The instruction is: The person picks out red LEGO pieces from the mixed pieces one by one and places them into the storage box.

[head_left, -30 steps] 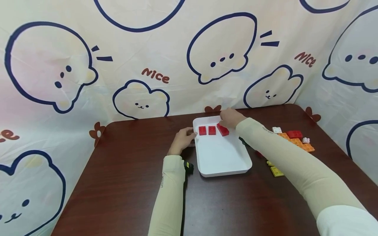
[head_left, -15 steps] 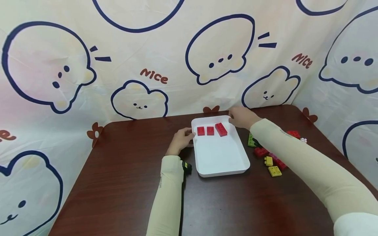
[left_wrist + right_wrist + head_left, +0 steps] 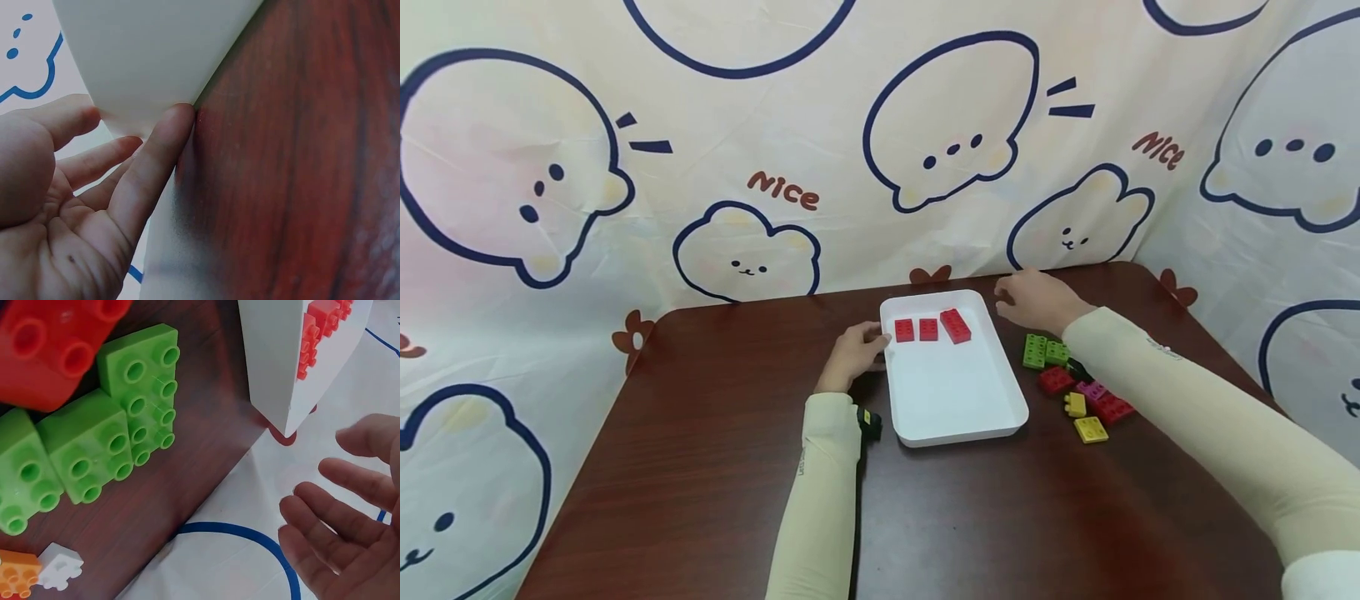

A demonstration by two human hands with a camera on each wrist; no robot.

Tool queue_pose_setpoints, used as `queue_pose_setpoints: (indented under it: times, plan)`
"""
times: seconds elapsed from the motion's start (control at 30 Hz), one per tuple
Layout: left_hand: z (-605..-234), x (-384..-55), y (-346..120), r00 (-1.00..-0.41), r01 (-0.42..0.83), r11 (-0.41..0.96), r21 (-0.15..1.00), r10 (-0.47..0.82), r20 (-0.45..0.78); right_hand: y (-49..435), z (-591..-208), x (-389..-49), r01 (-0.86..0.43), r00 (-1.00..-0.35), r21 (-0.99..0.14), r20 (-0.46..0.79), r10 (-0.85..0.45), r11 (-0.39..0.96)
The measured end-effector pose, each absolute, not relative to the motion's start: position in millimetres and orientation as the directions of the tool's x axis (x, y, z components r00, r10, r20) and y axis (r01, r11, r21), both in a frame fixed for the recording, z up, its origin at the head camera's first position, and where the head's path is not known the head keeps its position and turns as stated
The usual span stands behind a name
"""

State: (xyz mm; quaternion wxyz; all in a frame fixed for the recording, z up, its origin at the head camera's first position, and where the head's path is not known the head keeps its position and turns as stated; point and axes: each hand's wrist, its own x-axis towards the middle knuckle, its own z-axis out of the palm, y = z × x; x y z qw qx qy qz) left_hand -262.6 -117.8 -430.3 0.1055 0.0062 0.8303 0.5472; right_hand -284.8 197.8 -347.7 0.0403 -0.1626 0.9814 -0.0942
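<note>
A white tray lies on the dark wooden table. Near its far wall sit two small red bricks and one longer red brick. My left hand is at the tray's left side; in the left wrist view its fingertips touch the pale outer wall, fingers fairly straight. Beyond the tray's far right corner, my right hand hovers with nothing in it. The right wrist view shows that palm bare, fingers loosely bent and apart from the tray's corner.
Right of the tray lie green bricks, a red brick, a purple brick and yellow bricks. Orange and white bricks show in the right wrist view. A printed curtain hangs behind the table.
My right hand has let go of the longer red brick in the tray and moved right, out past the tray's edge. My left hand stays at the tray's side.
</note>
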Motion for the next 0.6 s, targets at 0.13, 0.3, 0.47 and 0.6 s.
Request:
queue_pose_setpoints:
  times: [0.13, 0.3, 0.47, 0.6]
  plan:
    - [-430, -263, -117, -0.978, -0.108, 0.397, 0.911, 0.123, -0.169, 203, -344, -279, -0.337, -0.933, -0.203, -0.059, -0.355, 0.919]
    - [-430, -263, -117, -0.978, -0.108, 0.398, 0.911, 0.120, -0.168, 210, -344, -268, -0.335, -0.934, -0.200, -0.054, -0.352, 0.921]
    - [-431, -263, -117, -0.977, -0.116, 0.404, 0.907, 0.118, -0.177, 220, -346, -260, -0.347, -0.931, -0.195, -0.048, -0.362, 0.917]
    - [-431, -263, -117, -0.977, -0.117, 0.404, 0.907, 0.116, -0.178, 228, -348, -254, -0.391, -0.914, -0.178, -0.042, -0.404, 0.903]
